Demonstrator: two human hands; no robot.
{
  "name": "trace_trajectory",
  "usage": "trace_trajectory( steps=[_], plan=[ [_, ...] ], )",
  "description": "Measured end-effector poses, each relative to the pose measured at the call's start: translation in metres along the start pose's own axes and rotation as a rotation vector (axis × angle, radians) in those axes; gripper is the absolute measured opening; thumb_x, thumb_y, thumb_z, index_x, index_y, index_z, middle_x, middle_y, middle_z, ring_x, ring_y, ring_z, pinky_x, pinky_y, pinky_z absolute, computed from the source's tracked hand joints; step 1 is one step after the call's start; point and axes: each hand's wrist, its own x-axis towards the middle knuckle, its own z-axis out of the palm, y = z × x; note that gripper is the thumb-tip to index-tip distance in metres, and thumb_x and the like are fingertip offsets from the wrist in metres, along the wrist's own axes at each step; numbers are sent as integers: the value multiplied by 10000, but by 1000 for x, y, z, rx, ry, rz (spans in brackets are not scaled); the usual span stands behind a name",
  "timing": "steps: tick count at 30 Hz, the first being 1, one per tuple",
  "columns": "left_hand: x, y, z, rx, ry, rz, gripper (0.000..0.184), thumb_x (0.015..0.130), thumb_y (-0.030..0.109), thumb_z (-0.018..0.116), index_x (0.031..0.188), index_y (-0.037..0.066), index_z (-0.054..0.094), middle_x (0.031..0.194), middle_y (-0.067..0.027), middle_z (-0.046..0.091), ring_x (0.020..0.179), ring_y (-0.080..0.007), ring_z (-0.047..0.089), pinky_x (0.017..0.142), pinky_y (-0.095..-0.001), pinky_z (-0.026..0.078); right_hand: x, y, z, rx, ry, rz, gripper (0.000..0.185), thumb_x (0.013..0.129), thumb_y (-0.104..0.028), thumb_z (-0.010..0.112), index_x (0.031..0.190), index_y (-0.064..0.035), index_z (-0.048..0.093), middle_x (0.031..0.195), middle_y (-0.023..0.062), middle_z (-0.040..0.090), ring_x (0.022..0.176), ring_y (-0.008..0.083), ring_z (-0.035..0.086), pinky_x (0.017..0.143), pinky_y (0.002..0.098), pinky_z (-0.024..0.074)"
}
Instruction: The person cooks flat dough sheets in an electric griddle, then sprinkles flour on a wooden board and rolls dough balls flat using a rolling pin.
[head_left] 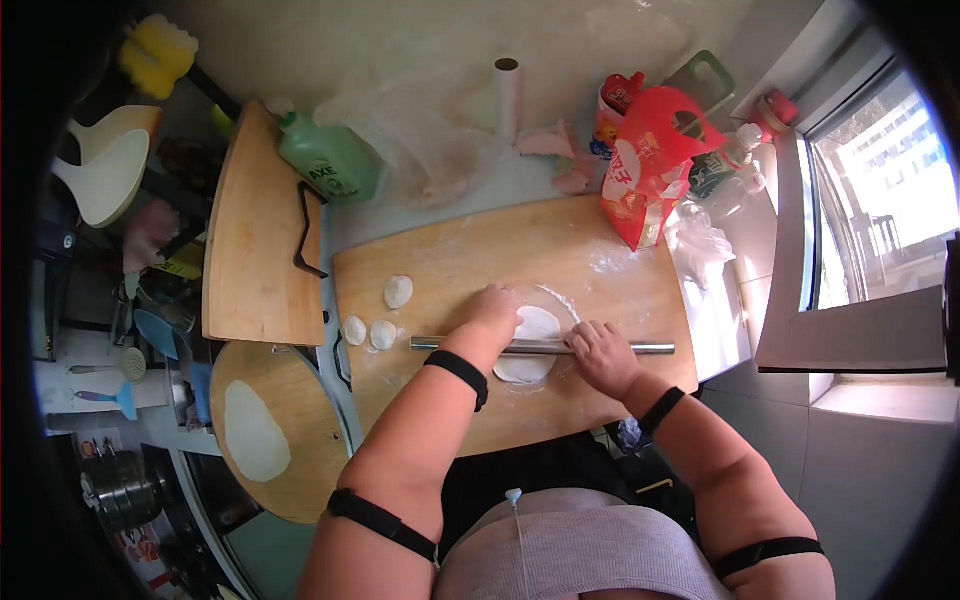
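A flattened piece of white dough (540,325) lies on the large wooden board, showing on both sides of a metal rolling pin (640,349) laid across it. My right hand (602,352) is closed over the pin, just right of the dough. Reaching over the pin, my left hand (490,312) has its curled fingers at the dough's far left edge; the fingertips are partly hidden. Left of my left hand, three small dough balls (398,292) sit on the board.
Flour dusts the wooden board (450,255). A red plastic bag (652,160) stands at its back right corner, and a green AXE bottle (330,160) is behind. On a round board (310,440) at left lies a rolled dough sheet (255,435). An open window (880,200) is at right.
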Motion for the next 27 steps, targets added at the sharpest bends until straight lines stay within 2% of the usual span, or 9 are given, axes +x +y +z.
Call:
trace_trajectory(
  steps=[1, 3, 4, 8, 10, 20, 23, 25, 27],
  plan=[
    [-4, -5, -1, 110, -64, 23, 298, 792, 180, 704, 1036, 26, 633, 1034, -213, 634, 963, -377, 606, 816, -453, 492, -2, -13, -7, 19, 64, 24, 255, 743, -150, 612, 984, -78, 567, 934, 52, 559, 862, 216, 557, 717, 346, 443],
    [-34, -23, 11, -12, 33, -52, 295, 830, 194, 648, 1070, 22, 630, 1028, -228, 649, 956, -399, 617, 825, -461, 491, -13, -33, -13, 11, 64, 22, 251, 750, -148, 604, 989, -78, 572, 935, 52, 560, 863, 211, 556, 711, 341, 440],
    [-55, -14, 2, 59, -44, -149, 355, 862, 291, 624, 1072, 6, 650, 1049, -206, 663, 985, -370, 631, 839, -439, 508, -18, -41, -13, 3, 57, 19, 247, 757, -147, 596, 993, -77, 577, 936, 51, 560, 863, 207, 555, 705, 337, 436],
    [-119, -19, 23, 69, -19, -295, 264, 867, 278, 607, 978, 39, 630, 1007, -200, 649, 954, -348, 626, 824, -442, 501, -34, -61, 4, 54, -3, 24, 252, 764, -150, 591, 1004, -77, 587, 930, 48, 559, 870, 200, 553, 704, 329, 428],
    [-139, -37, 51, 127, 488, -91, 196, 849, 248, 596, 927, 69, 576, 953, -164, 589, 905, -362, 565, 800, -468, 444, -36, -64, 12, 74, -36, 74, 315, 746, -164, 647, 1045, -80, 595, 1004, 74, 583, 931, 226, 571, 762, 351, 433],
    [-76, -54, 16, 208, 669, 72, 276, 805, 202, 581, 1041, 62, 550, 1043, -152, 527, 981, -356, 503, 854, -474, 375, 22, -24, 18, -9, 63, 320, 527, 797, -410, 597, 1189, -65, 525, 1078, 119, 538, 953, 296, 526, 789, 410, 429],
    [-39, -55, -4, 220, 697, 42, 363, 804, 252, 605, 1103, 58, 539, 1118, -151, 520, 1046, -349, 488, 893, -476, 364, 60, 3, 11, -19, -14, 395, 558, 816, -442, 558, 1215, -56, 505, 1140, 147, 519, 1053, 317, 503, 847, 435, 427],
    [-37, -54, -6, 217, 729, 29, 430, 797, 289, 629, 1147, 57, 532, 1167, -148, 513, 1088, -340, 476, 917, -476, 356, 67, 19, 19, -97, 98, 335, 626, 832, -447, 538, 1302, -41, 461, 1307, 191, 467, 1243, 345, 425, 963, 491, 385],
    [-45, -52, -1, 202, 679, -12, 535, 811, 340, 627, 1238, 41, 504, 1321, -167, 465, 1217, -351, 432, 1021, -483, 311, 53, 12, 23, -100, 74, 328, 663, 839, -456, 525, 1342, -33, 431, 1378, 203, 415, 1308, 352, 365, 1011, 515, 340]
  ],
)
